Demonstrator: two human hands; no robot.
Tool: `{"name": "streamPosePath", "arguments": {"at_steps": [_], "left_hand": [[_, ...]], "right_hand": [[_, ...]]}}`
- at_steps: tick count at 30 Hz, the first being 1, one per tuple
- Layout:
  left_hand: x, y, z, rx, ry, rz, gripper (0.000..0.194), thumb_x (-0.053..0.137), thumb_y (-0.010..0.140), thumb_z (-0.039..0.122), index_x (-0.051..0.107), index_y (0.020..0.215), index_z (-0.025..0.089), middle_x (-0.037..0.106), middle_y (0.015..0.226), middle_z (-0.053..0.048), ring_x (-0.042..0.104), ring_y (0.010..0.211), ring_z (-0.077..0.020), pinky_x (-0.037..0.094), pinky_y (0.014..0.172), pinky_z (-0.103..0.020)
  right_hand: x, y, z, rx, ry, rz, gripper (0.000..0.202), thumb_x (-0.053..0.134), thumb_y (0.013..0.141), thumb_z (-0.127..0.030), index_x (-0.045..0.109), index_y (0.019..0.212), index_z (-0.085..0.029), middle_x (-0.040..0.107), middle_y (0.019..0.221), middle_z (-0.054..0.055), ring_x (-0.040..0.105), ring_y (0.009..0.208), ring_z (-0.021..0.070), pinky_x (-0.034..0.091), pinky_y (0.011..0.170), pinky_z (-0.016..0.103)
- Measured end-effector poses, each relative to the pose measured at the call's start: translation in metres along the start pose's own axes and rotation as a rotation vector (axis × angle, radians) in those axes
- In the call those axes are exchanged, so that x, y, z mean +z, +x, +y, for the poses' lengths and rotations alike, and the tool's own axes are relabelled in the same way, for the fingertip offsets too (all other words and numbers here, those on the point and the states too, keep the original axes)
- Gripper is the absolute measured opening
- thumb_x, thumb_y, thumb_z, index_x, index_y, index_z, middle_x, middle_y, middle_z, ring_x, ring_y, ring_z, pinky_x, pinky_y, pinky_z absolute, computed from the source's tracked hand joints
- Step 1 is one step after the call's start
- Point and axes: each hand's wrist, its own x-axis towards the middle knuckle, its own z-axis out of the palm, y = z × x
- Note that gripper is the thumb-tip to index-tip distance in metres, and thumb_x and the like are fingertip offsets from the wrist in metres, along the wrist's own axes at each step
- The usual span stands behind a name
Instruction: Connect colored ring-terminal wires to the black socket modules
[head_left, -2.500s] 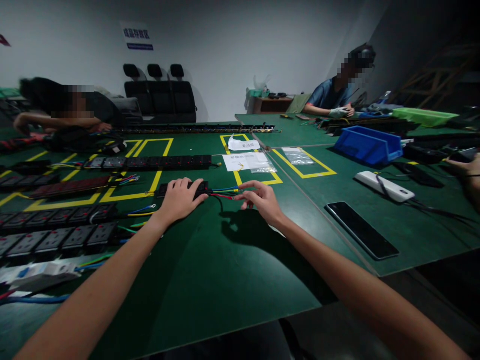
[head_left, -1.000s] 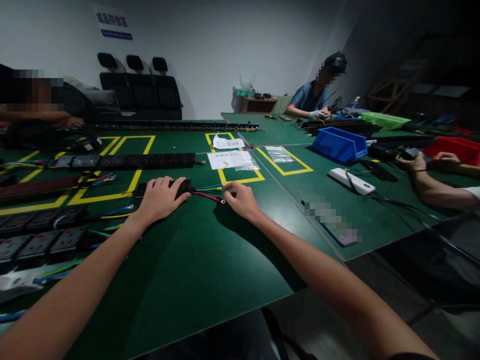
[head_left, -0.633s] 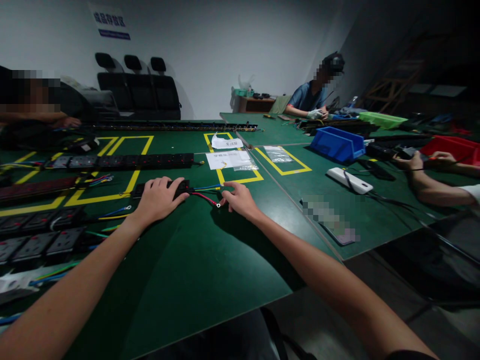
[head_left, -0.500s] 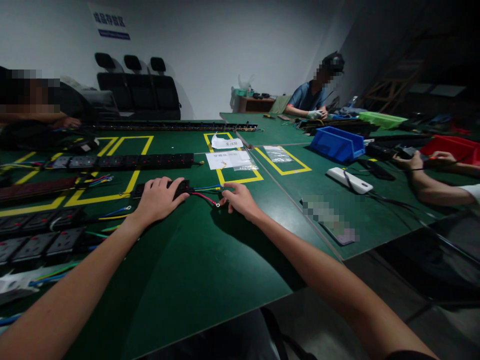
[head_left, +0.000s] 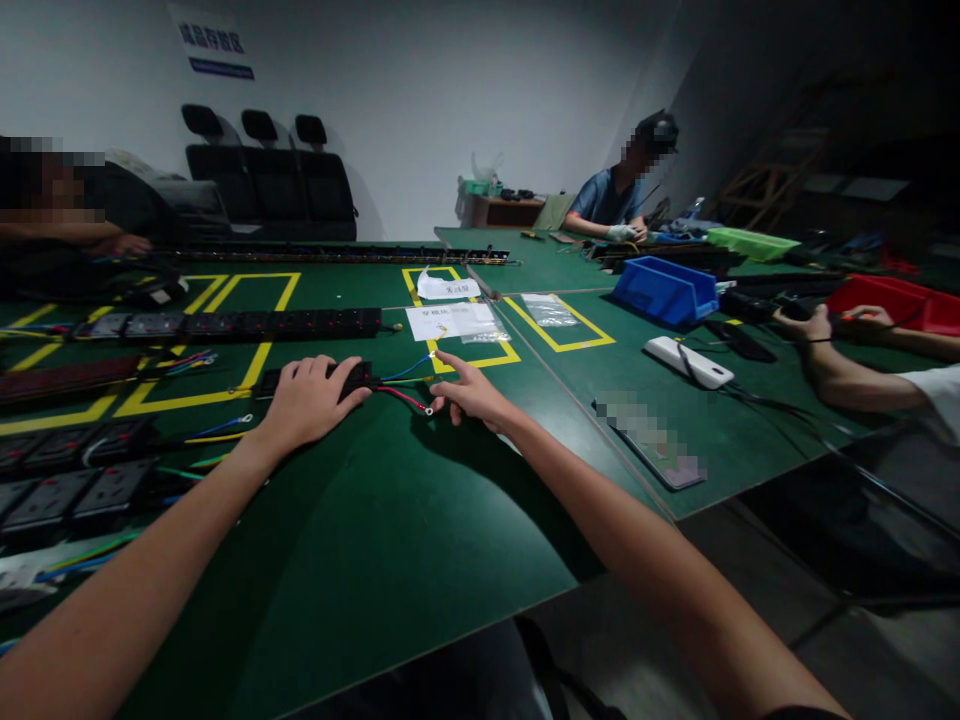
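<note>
My left hand (head_left: 315, 398) lies over a black socket strip (head_left: 271, 382), its fingers across the top and its thumb along the near side, gripping it on the table. From the strip's right end come a blue wire (head_left: 405, 368), a green-yellow wire (head_left: 409, 381) and a red wire (head_left: 403, 393). The blue and red ones carry ring terminals. My right hand (head_left: 472, 390) is at the wire ends, index finger stretched out against the blue wire's terminal, the other fingers loosely bent. The red wire's tip lies just left of those bent fingers.
More socket strips (head_left: 82, 485) with loose wires lie at left. A phone (head_left: 660, 455), a white power bank (head_left: 688, 362), a blue bin (head_left: 664, 292) and a red bin (head_left: 900, 302) are at right. Paper labels (head_left: 448, 321) lie ahead. Other people work around the table.
My right index finger has lifted and shifted slightly, and the blue wire's end now points further up, apart from the other wires. My left hand stays on the strip.
</note>
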Motion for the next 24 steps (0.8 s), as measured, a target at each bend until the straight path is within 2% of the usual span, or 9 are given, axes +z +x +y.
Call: {"name": "streamPosePath", "arguments": {"at_steps": [5,14,24], "left_hand": [[-0.0001,0.0011,-0.0003,-0.009,-0.005,-0.007,0.074,0.022,0.099,0.068,0.047,0.15,0.02,0.06,0.124,-0.021,0.055,0.114,-0.0391,0.038,0.095,-0.049],[0.0002,0.0004,-0.0011,0.001,-0.013,-0.002,0.074,0.022,0.1,0.067,0.046,0.152,0.019,0.06,0.124,-0.022,0.055,0.114,-0.0392,0.039,0.096,-0.05],[-0.0017,0.0012,-0.0016,0.0,0.026,-0.021,0.074,0.022,0.1,0.067,0.045,0.154,0.023,0.059,0.124,-0.022,0.054,0.114,-0.039,0.041,0.093,-0.05]], "right_hand": [[0.0004,-0.0012,-0.0014,-0.027,-0.032,-0.065,0.086,0.064,0.088,-0.016,0.023,0.164,-0.024,0.072,0.069,-0.003,0.055,0.043,0.0101,0.044,0.039,0.018],[0.0017,-0.0019,0.004,-0.088,-0.109,-0.014,0.082,0.062,0.087,-0.013,0.03,0.161,-0.025,0.068,0.068,-0.005,0.053,0.043,0.0087,0.043,0.04,0.017],[-0.0027,-0.001,0.0042,-0.114,-0.16,-0.053,0.077,0.059,0.089,-0.014,0.032,0.16,-0.028,0.066,0.071,-0.006,0.054,0.045,0.0076,0.043,0.044,0.017]]}}
